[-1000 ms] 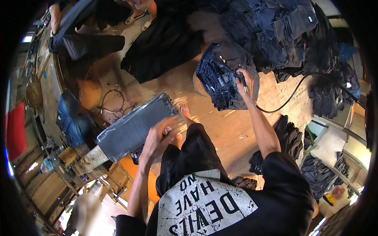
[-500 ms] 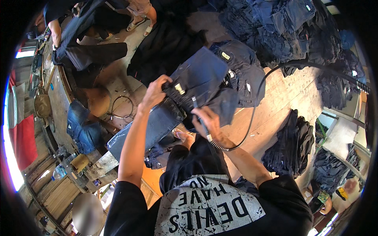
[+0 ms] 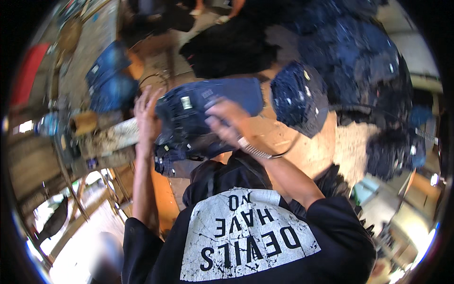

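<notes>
A pair of dark blue jeans (image 3: 231,93) is spread across in front of me, with a pale label near its left end. My left hand (image 3: 148,113), blurred, is at that left end with its fingers stretched and apart. Over the near middle of the jeans is my right hand (image 3: 229,122), its fingers closed round a slim hand tool. Most of that tool is hidden by the hand. From it a hose with a metal spring sleeve (image 3: 255,149) runs back beside my right wrist. More dark folded cloth (image 3: 172,160) lies under the jeans' near edge.
A worn wooden beam (image 3: 111,138) juts in from the left, near blue jeans (image 3: 109,78). A rounded stack of dark garments (image 3: 299,98) stands right of the work; a large heap (image 3: 357,61) lies behind it. Black cloth (image 3: 229,47) covers the floor ahead.
The view has turned. The jeans, slanted before, now lie nearly level across it. My left hand has gone from gripping their edge to spread fingers; my right hand still holds the tool.
</notes>
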`<move>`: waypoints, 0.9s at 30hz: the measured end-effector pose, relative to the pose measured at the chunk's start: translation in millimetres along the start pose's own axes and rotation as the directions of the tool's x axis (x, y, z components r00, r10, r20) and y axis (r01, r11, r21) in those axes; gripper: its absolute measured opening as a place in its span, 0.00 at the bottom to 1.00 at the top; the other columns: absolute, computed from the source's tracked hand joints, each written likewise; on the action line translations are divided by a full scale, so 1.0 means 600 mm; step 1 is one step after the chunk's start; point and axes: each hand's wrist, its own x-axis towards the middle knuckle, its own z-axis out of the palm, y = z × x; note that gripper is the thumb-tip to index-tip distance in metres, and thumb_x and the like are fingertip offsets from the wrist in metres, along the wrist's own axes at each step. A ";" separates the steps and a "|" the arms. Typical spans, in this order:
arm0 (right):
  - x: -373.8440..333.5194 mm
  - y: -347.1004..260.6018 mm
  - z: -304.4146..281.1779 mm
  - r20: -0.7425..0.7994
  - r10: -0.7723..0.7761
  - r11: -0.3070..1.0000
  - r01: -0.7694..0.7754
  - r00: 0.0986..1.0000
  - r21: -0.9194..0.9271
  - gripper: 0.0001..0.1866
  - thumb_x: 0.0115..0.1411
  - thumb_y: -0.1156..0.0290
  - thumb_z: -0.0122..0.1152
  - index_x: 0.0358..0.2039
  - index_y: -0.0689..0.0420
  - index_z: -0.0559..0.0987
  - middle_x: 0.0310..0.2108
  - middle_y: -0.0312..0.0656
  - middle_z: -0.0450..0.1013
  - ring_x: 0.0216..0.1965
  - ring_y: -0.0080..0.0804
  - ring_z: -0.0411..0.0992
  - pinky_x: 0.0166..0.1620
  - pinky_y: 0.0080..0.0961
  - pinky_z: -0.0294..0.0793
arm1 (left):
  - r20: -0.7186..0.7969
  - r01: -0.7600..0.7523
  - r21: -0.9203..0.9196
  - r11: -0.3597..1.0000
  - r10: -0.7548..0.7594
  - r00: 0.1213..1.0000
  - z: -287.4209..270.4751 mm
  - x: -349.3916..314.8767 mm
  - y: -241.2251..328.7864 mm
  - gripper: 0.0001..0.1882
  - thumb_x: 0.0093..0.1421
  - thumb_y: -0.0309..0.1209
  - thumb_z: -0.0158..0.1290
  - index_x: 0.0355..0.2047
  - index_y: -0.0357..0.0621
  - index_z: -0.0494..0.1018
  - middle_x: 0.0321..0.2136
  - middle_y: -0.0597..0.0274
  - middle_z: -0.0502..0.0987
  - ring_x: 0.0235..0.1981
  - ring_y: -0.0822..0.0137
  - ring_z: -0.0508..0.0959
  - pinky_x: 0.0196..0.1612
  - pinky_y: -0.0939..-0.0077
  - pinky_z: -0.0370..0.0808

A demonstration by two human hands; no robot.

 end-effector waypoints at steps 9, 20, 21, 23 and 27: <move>0.073 0.119 0.059 0.348 -0.100 0.971 0.167 0.932 -0.168 0.39 0.49 0.52 0.87 0.60 0.48 0.79 0.67 0.52 0.75 0.73 0.60 0.67 0.77 0.53 0.61 | 0.162 0.239 0.029 0.971 -0.240 0.957 0.007 -0.152 0.063 0.38 0.74 0.51 0.54 0.80 0.57 0.61 0.82 0.56 0.55 0.83 0.54 0.52 0.82 0.45 0.42; 0.076 0.162 0.069 0.312 -0.222 0.975 0.216 0.924 0.055 0.28 0.64 0.53 0.76 0.59 0.52 0.79 0.64 0.56 0.77 0.74 0.56 0.67 0.78 0.57 0.58 | 0.093 0.358 0.060 0.932 -0.362 0.927 0.062 -0.078 0.215 0.28 0.70 0.38 0.62 0.66 0.40 0.72 0.64 0.42 0.73 0.67 0.41 0.70 0.72 0.47 0.64; 0.074 0.169 0.072 0.309 -0.220 0.975 0.213 0.925 0.056 0.26 0.65 0.54 0.76 0.58 0.52 0.79 0.64 0.55 0.77 0.73 0.55 0.68 0.78 0.56 0.59 | 0.074 0.356 0.069 0.932 -0.360 0.930 0.062 -0.064 0.219 0.28 0.67 0.38 0.63 0.63 0.40 0.73 0.59 0.44 0.75 0.63 0.42 0.72 0.69 0.47 0.66; 0.069 0.182 0.077 0.302 -0.185 0.981 0.160 0.935 0.106 0.24 0.69 0.55 0.70 0.58 0.56 0.80 0.63 0.58 0.78 0.71 0.56 0.70 0.78 0.58 0.59 | 0.144 0.414 0.088 0.906 -0.423 0.895 0.061 -0.039 0.210 0.27 0.57 0.37 0.69 0.55 0.42 0.76 0.49 0.48 0.77 0.55 0.43 0.73 0.62 0.49 0.69; 0.071 0.183 0.067 0.224 -0.069 0.988 0.035 0.972 0.152 0.19 0.70 0.57 0.70 0.53 0.56 0.85 0.58 0.52 0.82 0.67 0.54 0.75 0.75 0.51 0.67 | 0.352 0.575 -0.009 0.818 -0.535 0.768 0.048 -0.003 0.188 0.32 0.51 0.30 0.74 0.53 0.42 0.71 0.44 0.47 0.82 0.49 0.40 0.80 0.55 0.50 0.75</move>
